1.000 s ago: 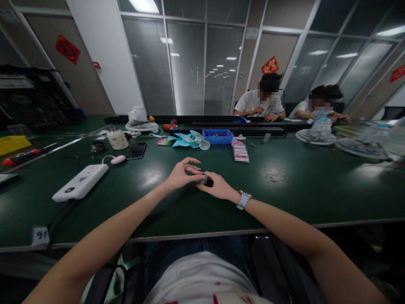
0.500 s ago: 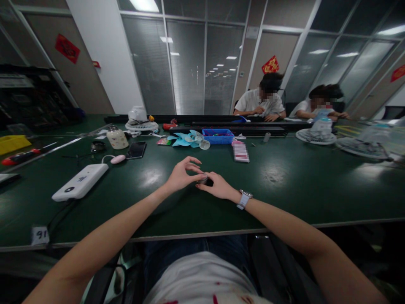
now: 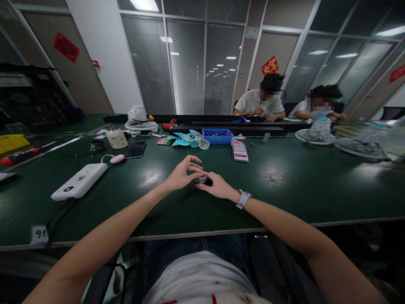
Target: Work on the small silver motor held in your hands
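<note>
Both my hands meet over the middle of the dark green table [image 3: 284, 190]. My left hand [image 3: 182, 174] pinches thumb and forefinger on top of a small grey round part [image 3: 202, 179], with the other fingers raised. My right hand [image 3: 218, 186], with a white watch at the wrist, cups and grips the same part from the right side. Most of the part is hidden between the fingers, so its shape is unclear.
A white power bank [image 3: 79, 181] lies left, with a black phone [image 3: 136, 149] and a pink mouse-like object [image 3: 117, 158] behind it. Farther back are a light blue fan blade [image 3: 186, 139], a blue bin [image 3: 217, 136] and a small fan [image 3: 141, 120]. Two people sit across.
My left fingers have shifted slightly on the small part; both hands stay in the same place. Nothing else on the table has moved.
</note>
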Motion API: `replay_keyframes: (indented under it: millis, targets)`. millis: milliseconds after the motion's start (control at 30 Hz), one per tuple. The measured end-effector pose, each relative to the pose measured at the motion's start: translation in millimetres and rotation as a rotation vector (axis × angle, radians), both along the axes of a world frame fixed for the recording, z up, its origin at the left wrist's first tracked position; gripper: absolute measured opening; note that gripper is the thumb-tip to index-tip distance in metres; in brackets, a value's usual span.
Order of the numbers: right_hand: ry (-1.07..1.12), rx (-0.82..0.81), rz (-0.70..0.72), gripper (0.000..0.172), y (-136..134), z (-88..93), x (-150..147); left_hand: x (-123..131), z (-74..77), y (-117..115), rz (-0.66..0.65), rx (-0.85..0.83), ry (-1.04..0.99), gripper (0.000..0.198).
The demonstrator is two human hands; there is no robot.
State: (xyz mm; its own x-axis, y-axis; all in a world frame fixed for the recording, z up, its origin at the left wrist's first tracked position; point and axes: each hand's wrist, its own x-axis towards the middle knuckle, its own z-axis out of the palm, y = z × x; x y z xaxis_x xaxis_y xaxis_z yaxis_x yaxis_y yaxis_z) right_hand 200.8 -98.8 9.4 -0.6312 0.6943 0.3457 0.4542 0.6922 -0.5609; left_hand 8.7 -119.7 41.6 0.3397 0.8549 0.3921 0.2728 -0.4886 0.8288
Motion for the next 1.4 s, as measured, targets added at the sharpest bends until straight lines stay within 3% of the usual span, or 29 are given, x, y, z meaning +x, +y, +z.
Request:
replay_keyframes:
  millis: [133,433,600,767,900,1200,1400]
  targets:
    - [-0.014,0.001,-0.014,0.034,-0.9,0.7,-0.8,0.7,0.2,0.3,0.023,0.008,0.001,0.05]
    - [-0.008,-0.02,-0.023,0.038,-2.4,2.2,-1.3,7.6,2.8,3.2,0.192,0.137,-0.062,0.043]
    - [0.025,-0.054,0.019,0.039,-4.6,6.1,0.3,-34.2,7.1,25.9,0.255,0.092,-0.027,0.052]
    - [0.011,-0.069,0.016,0.037,-6.1,8.6,0.0,-91.0,-18.0,55.4,0.293,-0.076,0.197,0.054]
    - [0.004,-0.075,0.01,0.039,-4.8,6.8,-0.8,-109.4,-34.7,68.1,0.292,-0.136,0.246,0.056]
    - [0.01,-0.084,0.028,0.04,-3.5,5.4,0.9,-118.3,-30.3,69.4,0.194,-0.243,0.256,0.064]
    - [0.009,-0.076,0.023,0.039,-4.7,7.3,0.8,-96.4,-27.5,61.5,0.259,-0.159,0.214,0.054]
